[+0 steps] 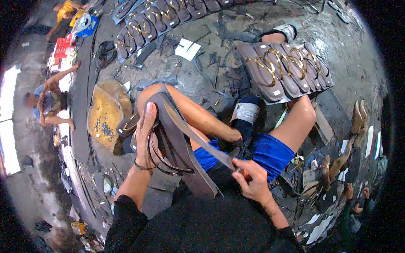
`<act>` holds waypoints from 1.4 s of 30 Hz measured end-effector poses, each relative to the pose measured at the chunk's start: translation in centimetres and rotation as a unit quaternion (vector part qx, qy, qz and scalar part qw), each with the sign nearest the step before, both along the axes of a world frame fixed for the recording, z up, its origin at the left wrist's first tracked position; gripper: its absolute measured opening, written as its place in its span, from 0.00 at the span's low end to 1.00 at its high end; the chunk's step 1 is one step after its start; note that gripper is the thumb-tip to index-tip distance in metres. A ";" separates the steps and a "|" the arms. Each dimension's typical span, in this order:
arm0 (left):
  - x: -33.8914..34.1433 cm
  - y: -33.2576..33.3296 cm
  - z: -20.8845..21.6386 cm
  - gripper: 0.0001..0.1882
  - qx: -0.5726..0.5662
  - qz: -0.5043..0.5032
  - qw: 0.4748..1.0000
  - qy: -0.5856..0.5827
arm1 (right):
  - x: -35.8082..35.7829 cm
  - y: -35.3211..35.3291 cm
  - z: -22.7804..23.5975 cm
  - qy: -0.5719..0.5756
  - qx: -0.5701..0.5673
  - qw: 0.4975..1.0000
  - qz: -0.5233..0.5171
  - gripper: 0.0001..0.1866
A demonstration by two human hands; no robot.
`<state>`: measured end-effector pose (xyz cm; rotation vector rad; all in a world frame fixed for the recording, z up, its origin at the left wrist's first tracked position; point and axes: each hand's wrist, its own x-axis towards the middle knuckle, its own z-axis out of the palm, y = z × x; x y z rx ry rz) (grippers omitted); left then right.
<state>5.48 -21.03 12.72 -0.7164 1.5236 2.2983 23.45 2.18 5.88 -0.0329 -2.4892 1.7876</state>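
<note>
My left hand [145,139] is closed around a dark brown flip-flop [171,137], its thumb over the upper end of the sole and the dark glossy straps by the fingers. The flip-flop stands tilted over my left thigh. In my right hand [254,182] is a knife [206,145] with a long grey blade. That blade runs up and left along the sole's right edge; I cannot tell exactly where it touches. My right fingers wrap round the handle and mostly hide it.
A sheet of brown sandals with gold straps [289,71] lies beyond my right knee. More sandals [156,23] stand in rows at the back. Left of my leg is a wooden stump [105,111] with small dark bits. Scraps and white paper [187,49] litter the floor. Another person [52,99] sits far left.
</note>
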 end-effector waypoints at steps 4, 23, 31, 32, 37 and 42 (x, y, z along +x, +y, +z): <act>1.1 -0.6 0.1 0.19 -0.054 -0.054 0.997 -0.018 | 1.6 -0.4 0.0 -0.044 -0.021 0.999 0.018 0.19; -1.6 0.2 2.6 0.30 -0.163 -0.263 0.938 0.157 | -12.9 0.1 2.9 0.034 -0.090 0.995 -0.036 0.14; -0.1 -3.5 1.5 0.28 -0.119 -0.399 0.901 0.124 | -2.2 4.6 2.8 -0.052 0.010 0.995 0.080 0.15; 0.7 -3.4 1.2 0.27 -0.112 -0.408 0.898 0.122 | -2.0 4.9 3.1 -0.067 0.020 0.994 0.083 0.15; 1.9 -1.6 1.6 0.18 -0.111 -0.434 0.891 0.073 | -3.8 6.5 6.2 -0.124 0.050 0.982 0.132 0.15; 2.1 -0.2 2.5 0.17 -0.105 -0.484 0.868 0.039 | -6.6 6.3 8.3 -0.122 0.063 0.973 0.185 0.14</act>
